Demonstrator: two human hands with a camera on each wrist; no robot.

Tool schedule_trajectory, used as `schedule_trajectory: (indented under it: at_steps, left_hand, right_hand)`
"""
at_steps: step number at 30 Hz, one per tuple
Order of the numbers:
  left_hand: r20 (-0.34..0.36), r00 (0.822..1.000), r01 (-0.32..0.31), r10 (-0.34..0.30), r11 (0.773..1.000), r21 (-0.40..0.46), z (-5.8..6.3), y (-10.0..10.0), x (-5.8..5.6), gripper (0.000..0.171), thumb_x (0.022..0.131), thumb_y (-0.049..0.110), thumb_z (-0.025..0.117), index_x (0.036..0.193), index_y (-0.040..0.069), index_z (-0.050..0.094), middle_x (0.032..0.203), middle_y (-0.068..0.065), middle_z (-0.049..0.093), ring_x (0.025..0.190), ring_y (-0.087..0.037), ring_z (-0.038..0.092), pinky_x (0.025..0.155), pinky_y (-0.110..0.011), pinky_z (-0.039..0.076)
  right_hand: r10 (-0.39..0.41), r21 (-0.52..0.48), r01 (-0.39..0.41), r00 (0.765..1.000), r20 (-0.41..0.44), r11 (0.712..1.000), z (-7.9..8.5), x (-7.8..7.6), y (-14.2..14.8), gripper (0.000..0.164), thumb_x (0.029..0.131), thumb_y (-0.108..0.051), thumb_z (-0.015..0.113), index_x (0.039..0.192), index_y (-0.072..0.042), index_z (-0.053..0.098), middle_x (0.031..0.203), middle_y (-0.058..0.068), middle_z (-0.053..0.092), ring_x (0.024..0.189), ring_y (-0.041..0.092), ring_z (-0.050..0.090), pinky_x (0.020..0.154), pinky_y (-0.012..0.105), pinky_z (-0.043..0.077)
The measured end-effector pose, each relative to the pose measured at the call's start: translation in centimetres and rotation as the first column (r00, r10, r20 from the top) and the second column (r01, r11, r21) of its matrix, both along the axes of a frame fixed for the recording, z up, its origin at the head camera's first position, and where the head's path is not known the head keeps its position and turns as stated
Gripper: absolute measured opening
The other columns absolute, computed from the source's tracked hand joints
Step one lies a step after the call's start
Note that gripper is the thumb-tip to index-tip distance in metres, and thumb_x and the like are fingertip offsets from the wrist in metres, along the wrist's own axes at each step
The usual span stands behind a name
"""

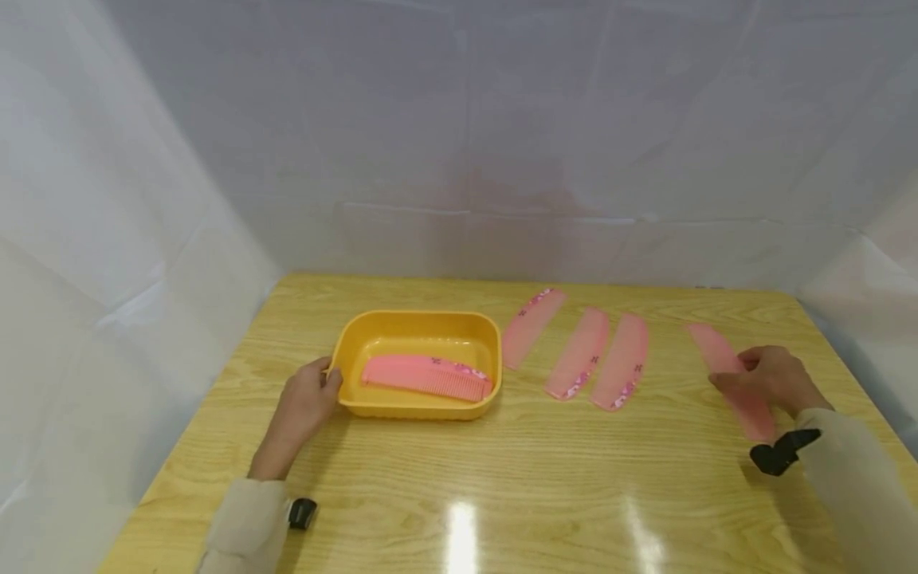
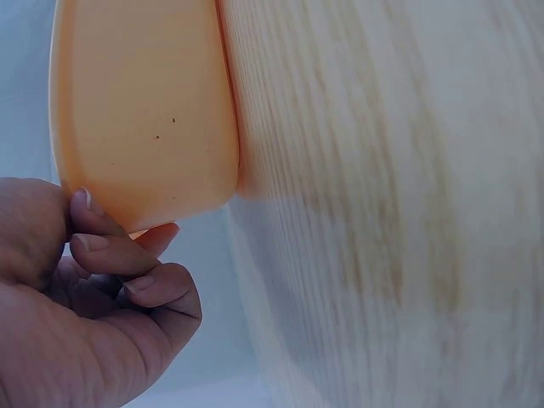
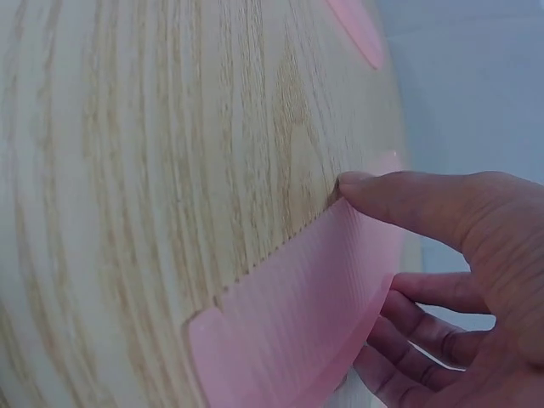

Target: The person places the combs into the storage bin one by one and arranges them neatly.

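A yellow plastic basin (image 1: 416, 412) stands on the table with one pink comb (image 1: 423, 375) lying inside. My left hand (image 1: 308, 395) pinches the basin's left rim; in the left wrist view its fingers curl at the basin's corner (image 2: 144, 110). Over at the right, my right hand (image 1: 774, 379) grips another pink comb (image 1: 753, 414) across its middle. The right wrist view has the thumb on the toothed edge of this comb (image 3: 297, 297) and the other fingers along its curved back.
Right of the basin lie three more pink combs with flower prints: one comb (image 1: 531, 327) close beside its rim, a second comb (image 1: 579, 355) and a third comb (image 1: 621, 363) side by side. White sheeting (image 1: 459, 143) hangs behind the wooden table (image 1: 545, 486).
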State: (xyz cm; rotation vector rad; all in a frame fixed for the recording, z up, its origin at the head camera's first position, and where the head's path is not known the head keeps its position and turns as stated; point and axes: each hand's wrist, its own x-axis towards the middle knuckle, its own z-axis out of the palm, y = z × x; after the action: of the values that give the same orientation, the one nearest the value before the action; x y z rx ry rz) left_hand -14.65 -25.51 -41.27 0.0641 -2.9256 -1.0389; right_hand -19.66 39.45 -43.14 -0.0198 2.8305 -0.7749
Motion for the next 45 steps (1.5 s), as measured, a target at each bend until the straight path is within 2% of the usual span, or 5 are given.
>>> schedule_trajectory:
  at_steps: [8, 26, 33, 39, 45]
  left_hand:
    - [0.019, 1.0, 0.0, 0.0, 1.0, 0.002, 0.0, 0.0, -0.2, 0.025, 0.105, 0.013, 0.043, 0.103, -0.005, 0.06, 0.06, -0.003, 0.043, 0.05, -0.015, 0.039, 0.044, -0.028, 0.035]
    - [0.036, 0.999, -0.01, 0.01, 1.0, 0.003, 0.0, 0.0, -0.1, 0.025, 0.105, 0.013, 0.042, 0.105, -0.005, 0.06, 0.06, -0.003, 0.043, 0.049, -0.014, 0.038, 0.044, -0.027, 0.033]
    - [0.034, 0.999, -0.009, 0.009, 1.0, -0.001, 0.0, 0.0, -0.1, 0.025, 0.105, 0.013, 0.043, 0.106, -0.006, 0.06, 0.06, -0.003, 0.043, 0.049, -0.014, 0.038, 0.044, -0.027, 0.033]
    - [0.029, 1.0, -0.007, 0.007, 1.0, 0.002, 0.1, 0.0, 0.0, 0.024, 0.105, 0.013, 0.043, 0.103, -0.005, 0.059, 0.06, -0.003, 0.042, 0.049, -0.014, 0.038, 0.044, -0.027, 0.033]
    - [0.015, 1.0, -0.004, 0.005, 1.0, -0.005, 0.0, 0.0, 0.0, 0.023, 0.104, 0.012, 0.043, 0.102, -0.005, 0.059, 0.059, -0.002, 0.041, 0.049, -0.014, 0.037, 0.044, -0.027, 0.033]
  right_hand:
    - [0.022, -0.025, -0.022, 1.0, 0.006, 0.999, 0.0, -0.4, -0.8, 0.079, 0.091, -0.039, 0.074, 0.131, 0.023, 0.047, 0.122, 0.04, 0.056, 0.099, 0.044, 0.062, 0.078, 0.052, 0.053]
    - [0.17, -0.087, -0.173, 0.984, -0.046, 0.981, -0.2, -0.9, -2.1, 0.065, 0.093, -0.019, 0.073, 0.133, 0.023, 0.046, 0.124, 0.041, 0.056, 0.101, 0.046, 0.063, 0.078, 0.052, 0.054]
    - [0.224, -0.046, -0.227, 0.972, -0.069, 0.973, -0.2, -0.8, -2.2, 0.063, 0.092, -0.017, 0.073, 0.133, 0.023, 0.047, 0.128, 0.043, 0.052, 0.108, 0.055, 0.058, 0.082, 0.06, 0.052]
    - [0.195, -0.02, -0.197, 0.979, -0.065, 0.98, -0.2, -0.5, -1.7, 0.066, 0.091, -0.024, 0.076, 0.128, 0.025, 0.05, 0.12, 0.041, 0.057, 0.103, 0.05, 0.061, 0.082, 0.059, 0.052]
    - [0.163, -0.028, -0.165, 0.985, -0.06, 0.986, -0.4, -0.1, -1.0, 0.065, 0.093, -0.027, 0.075, 0.128, 0.022, 0.052, 0.113, 0.033, 0.064, 0.094, 0.036, 0.064, 0.075, 0.046, 0.053]
